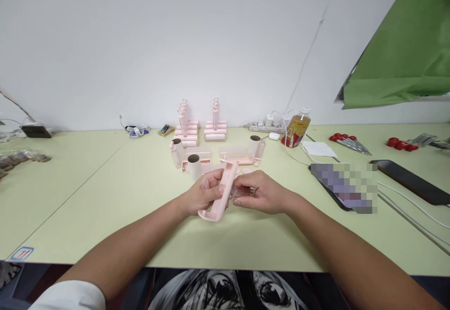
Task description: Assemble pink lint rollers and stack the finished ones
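My left hand [203, 192] grips a long pink plastic handle part [222, 196] over the pale green table [105, 192], the part running from near my fingers down to a curved end toward me. My right hand [262, 192] meets it from the right, fingers pinched on a small clear piece [242, 191] pressed against the handle. Just beyond my hands lie more pink parts [236, 155] and white paper rolls [194, 165].
Stacked pink pieces [202, 131] stand at the back by the wall. A bottle of amber liquid [297, 129], a power strip [267, 124], red-handled tools [346, 141], a dark phone [409, 180] and white cables [411, 209] lie right. A green sheet [404, 52] hangs upper right.
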`<state>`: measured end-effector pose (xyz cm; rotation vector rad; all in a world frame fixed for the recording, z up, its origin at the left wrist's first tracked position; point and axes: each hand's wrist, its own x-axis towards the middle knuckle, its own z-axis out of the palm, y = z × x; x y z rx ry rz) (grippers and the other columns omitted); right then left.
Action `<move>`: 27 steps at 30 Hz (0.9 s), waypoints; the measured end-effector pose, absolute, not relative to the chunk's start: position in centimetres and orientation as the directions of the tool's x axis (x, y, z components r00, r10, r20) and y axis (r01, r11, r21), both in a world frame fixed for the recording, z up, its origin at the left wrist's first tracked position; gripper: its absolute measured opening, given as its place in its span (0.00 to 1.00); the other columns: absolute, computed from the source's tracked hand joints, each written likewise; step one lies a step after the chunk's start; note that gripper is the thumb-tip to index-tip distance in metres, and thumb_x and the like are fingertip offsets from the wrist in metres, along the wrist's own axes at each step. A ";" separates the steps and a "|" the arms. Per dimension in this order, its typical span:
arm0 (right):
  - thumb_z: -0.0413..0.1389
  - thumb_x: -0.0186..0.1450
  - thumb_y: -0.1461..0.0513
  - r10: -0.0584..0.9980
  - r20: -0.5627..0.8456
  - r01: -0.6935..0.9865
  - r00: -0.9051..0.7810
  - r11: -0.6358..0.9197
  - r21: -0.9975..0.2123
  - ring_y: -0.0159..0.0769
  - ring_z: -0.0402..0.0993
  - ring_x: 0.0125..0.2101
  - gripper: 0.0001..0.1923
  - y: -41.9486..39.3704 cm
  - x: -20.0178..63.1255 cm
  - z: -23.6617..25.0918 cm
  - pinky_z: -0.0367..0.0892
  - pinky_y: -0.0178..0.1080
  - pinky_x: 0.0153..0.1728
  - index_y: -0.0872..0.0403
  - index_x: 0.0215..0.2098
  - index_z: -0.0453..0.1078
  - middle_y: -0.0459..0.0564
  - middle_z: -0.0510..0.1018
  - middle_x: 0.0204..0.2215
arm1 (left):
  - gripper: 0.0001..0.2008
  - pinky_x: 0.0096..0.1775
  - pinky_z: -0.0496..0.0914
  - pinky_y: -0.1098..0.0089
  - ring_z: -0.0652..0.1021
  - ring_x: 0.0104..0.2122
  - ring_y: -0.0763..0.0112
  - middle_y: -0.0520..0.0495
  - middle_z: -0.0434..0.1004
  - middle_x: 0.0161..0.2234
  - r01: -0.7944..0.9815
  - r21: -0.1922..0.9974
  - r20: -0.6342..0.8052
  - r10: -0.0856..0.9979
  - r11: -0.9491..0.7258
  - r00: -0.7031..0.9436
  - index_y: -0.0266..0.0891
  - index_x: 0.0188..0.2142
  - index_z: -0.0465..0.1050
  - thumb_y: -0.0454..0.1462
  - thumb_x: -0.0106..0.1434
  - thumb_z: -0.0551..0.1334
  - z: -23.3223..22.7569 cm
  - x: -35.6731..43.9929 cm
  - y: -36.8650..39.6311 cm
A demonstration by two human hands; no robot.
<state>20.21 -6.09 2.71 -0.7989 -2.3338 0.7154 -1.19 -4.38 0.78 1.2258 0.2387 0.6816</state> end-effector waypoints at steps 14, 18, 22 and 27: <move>0.60 0.60 0.55 0.609 -0.133 0.512 -0.782 0.506 -0.694 0.33 0.72 0.32 0.14 -6.2 21.5 3.3 0.64 0.34 0.32 0.55 0.39 0.75 0.51 0.78 0.40 | 0.07 0.29 0.62 0.72 0.73 0.28 0.72 0.51 0.75 0.26 0.616 0.467 0.390 0.773 -0.634 0.500 0.40 0.32 0.75 0.39 0.64 0.59 2.2 -3.2 -2.2; 0.60 0.61 0.56 0.597 0.016 0.509 -0.802 0.699 -0.503 0.49 0.65 0.56 0.11 -7.2 19.0 2.4 0.61 0.48 0.53 0.55 0.37 0.76 0.60 0.68 0.59 | 0.08 0.30 0.62 0.71 0.74 0.33 0.69 0.48 0.77 0.30 0.701 0.191 0.467 0.692 -0.687 0.551 0.40 0.33 0.77 0.37 0.65 0.59 1.7 -3.0 -2.0; 0.56 0.65 0.58 0.468 0.041 0.430 -0.883 0.841 -0.328 0.53 0.52 0.64 0.12 -8.0 16.6 1.1 0.53 0.53 0.60 0.59 0.37 0.75 0.65 0.63 0.62 | 0.09 0.27 0.61 0.71 0.74 0.32 0.69 0.48 0.77 0.31 0.750 0.131 0.437 0.717 -0.648 0.543 0.40 0.32 0.77 0.37 0.64 0.58 1.8 -3.2 -1.7; 0.52 0.67 0.54 0.565 -0.031 0.547 -0.825 0.784 -0.294 0.60 0.38 0.67 0.20 -8.6 14.7 -0.2 0.49 0.59 0.61 0.63 0.45 0.72 0.70 0.51 0.66 | 0.09 0.27 0.61 0.72 0.75 0.31 0.70 0.48 0.77 0.33 0.773 0.131 0.371 0.754 -0.621 0.542 0.41 0.32 0.77 0.37 0.64 0.58 1.9 -3.0 -1.8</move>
